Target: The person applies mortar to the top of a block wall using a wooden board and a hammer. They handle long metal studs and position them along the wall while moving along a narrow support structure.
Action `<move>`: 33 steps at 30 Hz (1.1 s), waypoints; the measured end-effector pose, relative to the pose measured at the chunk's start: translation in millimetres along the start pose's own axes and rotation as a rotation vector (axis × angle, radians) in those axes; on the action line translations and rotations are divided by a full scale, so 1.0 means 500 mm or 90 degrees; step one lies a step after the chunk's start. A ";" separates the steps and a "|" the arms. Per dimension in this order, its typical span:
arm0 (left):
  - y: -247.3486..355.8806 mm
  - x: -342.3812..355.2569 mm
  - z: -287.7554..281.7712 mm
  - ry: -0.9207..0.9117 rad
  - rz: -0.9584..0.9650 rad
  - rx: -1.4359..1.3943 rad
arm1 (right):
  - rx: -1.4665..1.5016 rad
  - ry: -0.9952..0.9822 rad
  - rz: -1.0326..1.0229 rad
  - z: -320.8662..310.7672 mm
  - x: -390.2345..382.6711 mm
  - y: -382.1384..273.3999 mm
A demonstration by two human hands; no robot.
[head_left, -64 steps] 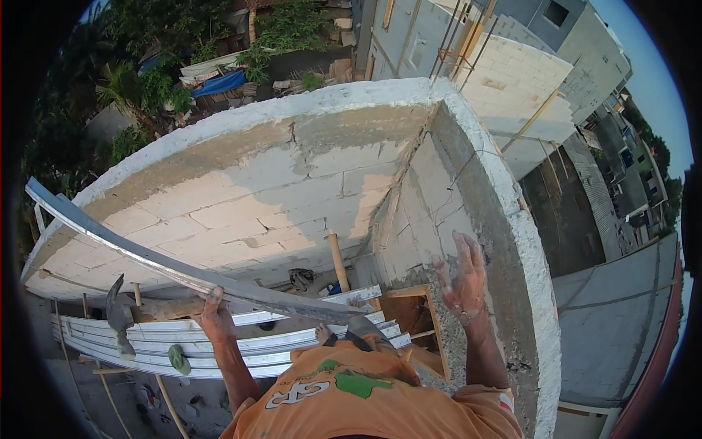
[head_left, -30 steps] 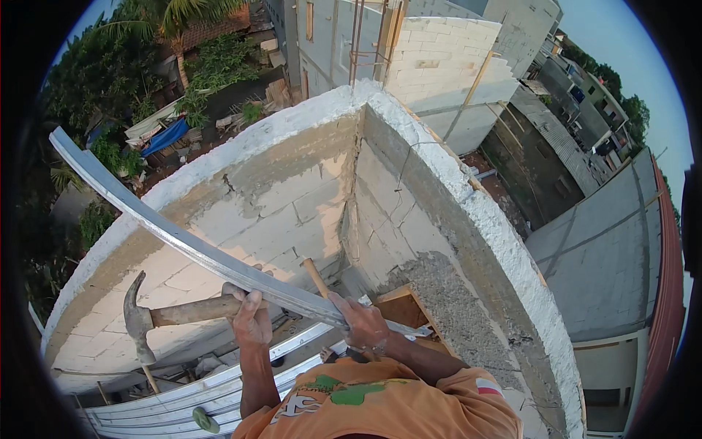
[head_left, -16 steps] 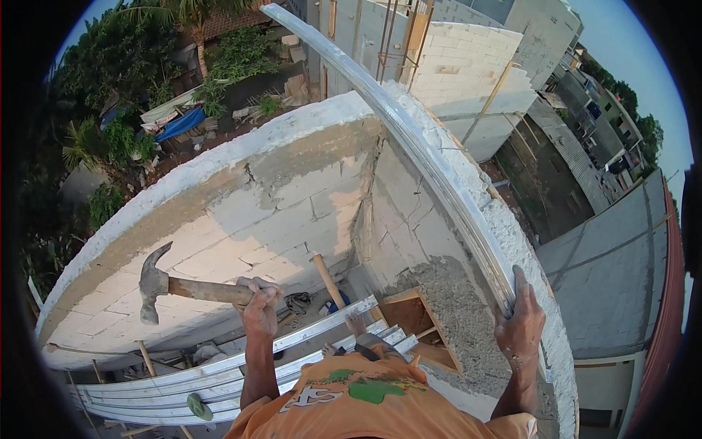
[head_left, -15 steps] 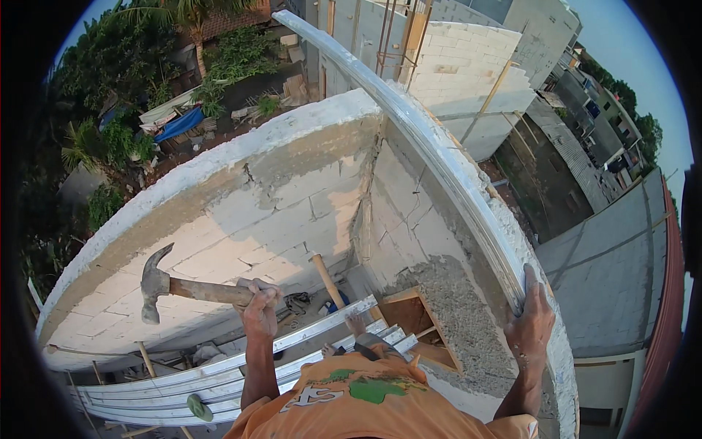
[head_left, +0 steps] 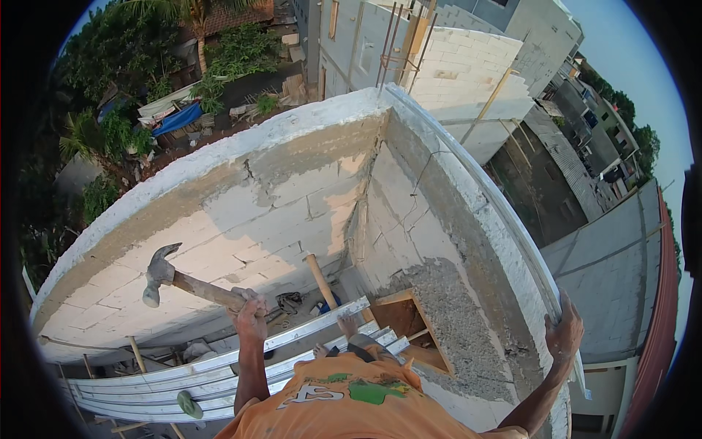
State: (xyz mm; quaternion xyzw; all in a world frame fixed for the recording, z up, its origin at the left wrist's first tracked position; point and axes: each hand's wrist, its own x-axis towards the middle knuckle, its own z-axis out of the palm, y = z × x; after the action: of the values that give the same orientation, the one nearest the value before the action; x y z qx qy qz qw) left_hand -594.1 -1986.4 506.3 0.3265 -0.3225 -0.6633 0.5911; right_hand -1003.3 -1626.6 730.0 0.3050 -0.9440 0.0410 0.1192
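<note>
My left hand (head_left: 250, 316) is closed on the handle of a claw hammer (head_left: 162, 275), its head raised to the left, over the pale block wall. At the right, my right hand (head_left: 563, 329) grips a long silver metal channel (head_left: 547, 284) lying along the outer edge of the white, rough-topped parapet (head_left: 292, 114). Below, more long metal channels (head_left: 139, 395) lie side by side near my bare feet (head_left: 346, 324).
A wooden-framed opening (head_left: 401, 322) is below right, a wooden post (head_left: 322, 282) near the wall and a green object (head_left: 187, 406) among the channels. Beyond the parapet are a drop, trees, upright rebar (head_left: 387, 47) and neighbouring buildings (head_left: 599, 278).
The metal channel went from across in front of me to along the right parapet, and my right hand moved right with it. My left hand now holds just the hammer, raised beside me.
</note>
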 end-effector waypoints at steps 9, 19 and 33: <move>-0.009 -0.005 -0.007 0.000 -0.004 -0.004 | -0.037 -0.013 -0.002 0.021 0.056 -0.019; -0.019 -0.017 -0.023 0.022 -0.009 -0.011 | -0.023 0.031 -0.036 0.055 0.111 -0.028; -0.046 -0.023 -0.015 0.021 -0.026 -0.004 | 0.027 0.003 -0.025 0.067 0.102 -0.014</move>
State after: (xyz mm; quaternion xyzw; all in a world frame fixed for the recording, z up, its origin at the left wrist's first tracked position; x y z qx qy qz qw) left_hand -600.0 -1973.1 483.7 0.3424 -0.3036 -0.6708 0.5836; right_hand -1045.8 -1666.3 710.5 0.3257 -0.9365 0.0595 0.1159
